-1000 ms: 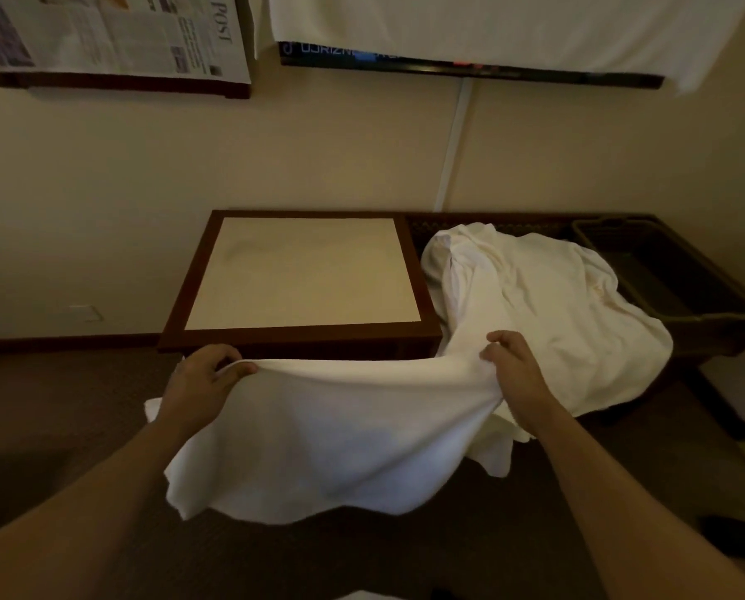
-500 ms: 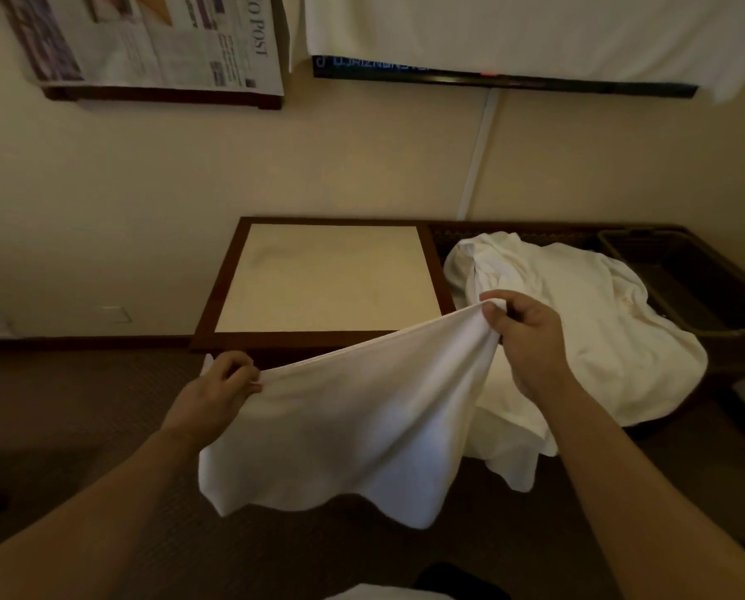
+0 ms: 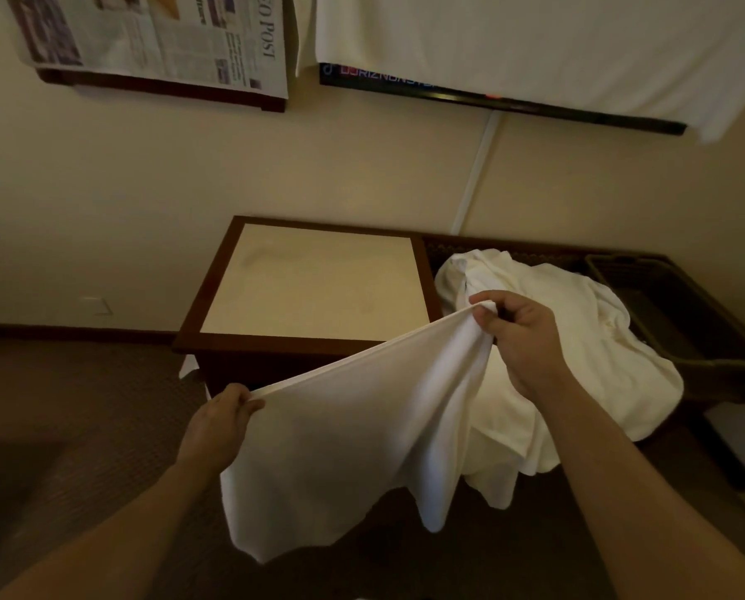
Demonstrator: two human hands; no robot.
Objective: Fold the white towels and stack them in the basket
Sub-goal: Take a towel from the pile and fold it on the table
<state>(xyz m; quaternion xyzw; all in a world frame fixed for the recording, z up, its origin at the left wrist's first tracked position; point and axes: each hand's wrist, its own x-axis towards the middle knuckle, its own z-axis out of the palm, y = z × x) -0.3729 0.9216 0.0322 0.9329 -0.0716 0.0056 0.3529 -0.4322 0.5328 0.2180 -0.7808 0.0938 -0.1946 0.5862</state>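
Head view gives us the low wooden table (image 3: 275,342) at centre frame, its pale inset top bare of cloth, and to its right a heap of white towels (image 3: 578,339) spilling over the bench edge. Further right, partly cut by the frame, sits the dark basket (image 3: 647,296) — we cannot see its floor well enough to say whether anything is stacked inside.

In front of the table we hold one white towel (image 3: 340,448) in the air by its top edge. Our left hand (image 3: 219,426), lower centre-left, pinches one end; our right hand (image 3: 522,335), higher and right of centre, has fingers curled round the bunched other end.

To do this step well, we judge we should work the right hand along to a true corner, level the two hands so the edge pulls straight, then lay the towel flat on the tabletop before folding.

Hard to make out: the towel's lower corners — they hang in folds — and the dim floor below.
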